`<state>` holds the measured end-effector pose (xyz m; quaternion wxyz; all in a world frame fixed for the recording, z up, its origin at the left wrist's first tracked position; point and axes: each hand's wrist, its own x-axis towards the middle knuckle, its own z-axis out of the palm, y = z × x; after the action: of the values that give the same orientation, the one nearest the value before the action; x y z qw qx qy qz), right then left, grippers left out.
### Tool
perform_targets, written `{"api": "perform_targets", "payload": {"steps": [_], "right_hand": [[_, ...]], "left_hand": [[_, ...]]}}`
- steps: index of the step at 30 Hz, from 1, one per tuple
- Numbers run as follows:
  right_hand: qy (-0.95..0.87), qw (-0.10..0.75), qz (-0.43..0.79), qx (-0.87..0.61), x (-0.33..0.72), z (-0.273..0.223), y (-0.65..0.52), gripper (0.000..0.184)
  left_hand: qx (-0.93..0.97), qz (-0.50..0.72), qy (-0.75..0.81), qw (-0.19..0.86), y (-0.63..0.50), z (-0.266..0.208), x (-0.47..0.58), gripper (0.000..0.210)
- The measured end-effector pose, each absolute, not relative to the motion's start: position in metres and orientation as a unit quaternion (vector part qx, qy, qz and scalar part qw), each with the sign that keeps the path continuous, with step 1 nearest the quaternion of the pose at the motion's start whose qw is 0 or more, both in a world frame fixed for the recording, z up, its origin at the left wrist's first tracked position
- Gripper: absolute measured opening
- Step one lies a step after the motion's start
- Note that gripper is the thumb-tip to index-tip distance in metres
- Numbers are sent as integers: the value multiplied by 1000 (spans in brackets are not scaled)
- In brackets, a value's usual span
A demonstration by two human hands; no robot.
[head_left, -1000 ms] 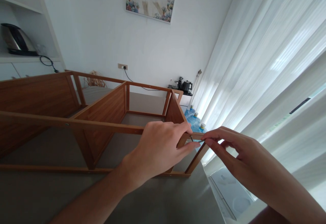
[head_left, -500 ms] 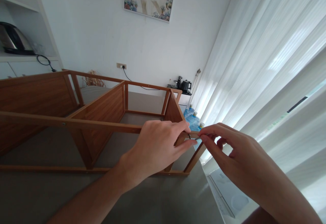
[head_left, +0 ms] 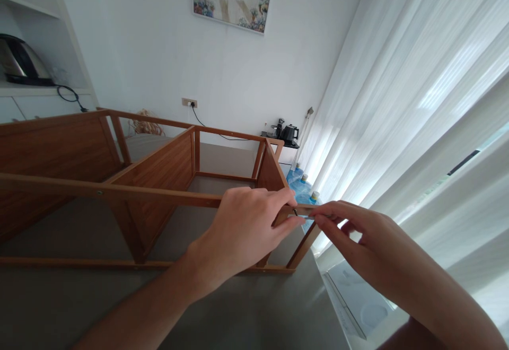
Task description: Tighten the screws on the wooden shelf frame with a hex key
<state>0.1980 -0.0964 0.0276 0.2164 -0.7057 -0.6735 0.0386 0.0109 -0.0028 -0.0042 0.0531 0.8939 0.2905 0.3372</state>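
A wooden shelf frame (head_left: 159, 195) with slatted shelf panels lies on its side on a grey tabletop. At its right end, my left hand (head_left: 246, 225) reaches over the upper rail, thumb and forefinger closed around the bent end of a thin metal hex key (head_left: 308, 217). The key's short arm points up to the rail between those fingertips; the bolt there is mostly hidden. From the right, my right hand (head_left: 358, 228) pinches the long arm of the key between thumb and fingertips.
Blue water bottles (head_left: 306, 191) stand beyond the shelf's right end. A black kettle (head_left: 290, 134) sits on a small cabinet at the back. White curtains (head_left: 417, 101) hang along the right, over a white box (head_left: 361, 302) beside the table edge (head_left: 334, 313).
My right hand has dipped slightly, its knuckles lower, and the hex key now lies a little flatter. The left hand and the shelf frame stay almost where they were.
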Motion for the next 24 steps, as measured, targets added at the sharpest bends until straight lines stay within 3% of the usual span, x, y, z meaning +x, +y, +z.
{"api": "perform_targets", "payload": {"steps": [5, 24], "right_hand": [[-679, 190, 94, -703, 205, 25, -96, 28], [-682, 214, 85, -695, 210, 22, -98, 23]], "left_hand": [[894, 338, 291, 46, -3, -4, 12, 29], [897, 329, 290, 50, -3, -3, 9, 35]]}}
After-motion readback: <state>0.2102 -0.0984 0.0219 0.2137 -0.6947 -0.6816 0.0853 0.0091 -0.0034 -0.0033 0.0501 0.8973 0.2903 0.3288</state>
